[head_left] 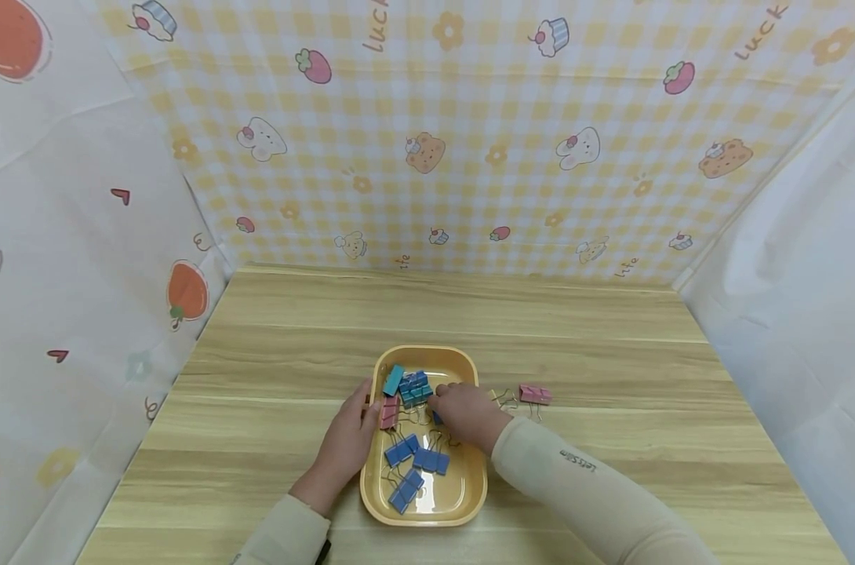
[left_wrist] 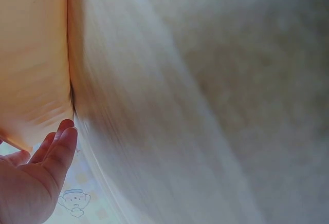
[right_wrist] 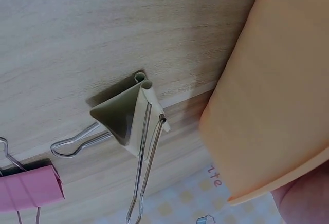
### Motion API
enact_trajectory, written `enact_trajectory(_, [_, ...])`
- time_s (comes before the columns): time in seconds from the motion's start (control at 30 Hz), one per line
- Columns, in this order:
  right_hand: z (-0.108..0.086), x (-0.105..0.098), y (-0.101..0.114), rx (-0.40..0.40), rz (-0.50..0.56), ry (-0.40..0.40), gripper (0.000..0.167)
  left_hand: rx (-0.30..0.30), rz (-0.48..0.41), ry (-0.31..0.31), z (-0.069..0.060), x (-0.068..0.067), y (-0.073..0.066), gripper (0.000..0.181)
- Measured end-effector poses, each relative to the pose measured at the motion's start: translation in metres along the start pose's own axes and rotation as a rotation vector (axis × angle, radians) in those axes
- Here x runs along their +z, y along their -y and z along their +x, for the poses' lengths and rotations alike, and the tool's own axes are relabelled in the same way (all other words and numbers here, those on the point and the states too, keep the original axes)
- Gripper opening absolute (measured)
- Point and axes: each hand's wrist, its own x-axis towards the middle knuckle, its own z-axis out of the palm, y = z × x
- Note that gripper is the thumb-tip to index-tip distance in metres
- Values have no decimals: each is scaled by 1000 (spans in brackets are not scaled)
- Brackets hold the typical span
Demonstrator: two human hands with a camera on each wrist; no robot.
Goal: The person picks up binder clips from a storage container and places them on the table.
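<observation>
A yellow tray holds several binder clips, among them a blue binder clip, a teal binder clip and a pink binder clip. My left hand holds the tray by its left wall, thumb at the rim and fingers along the outside. Over the right rim reaches my right hand, its fingers curled down at a blue binder clip that they partly hide. In the right wrist view only a bit of that hand shows, behind the tray wall.
On the wooden table, right of the tray, lie a cream-yellow binder clip and another pink binder clip. A patterned cloth hangs behind the table. White cloths flank both sides.
</observation>
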Motion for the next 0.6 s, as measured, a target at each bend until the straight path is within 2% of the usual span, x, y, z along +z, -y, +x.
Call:
enact_trajectory(0.13, [2,0,1,-5,-27,-6,21,7,1,-4,0,0,1,52])
enact_trajectory(0.4, [4,-2,2,-18,-38,-14,16,-16,4,11,0,1,0,53])
enact_trajectory(0.6, [5,0,1,-19,-25,-19,15,5,-2,-7,-1,0,0,53])
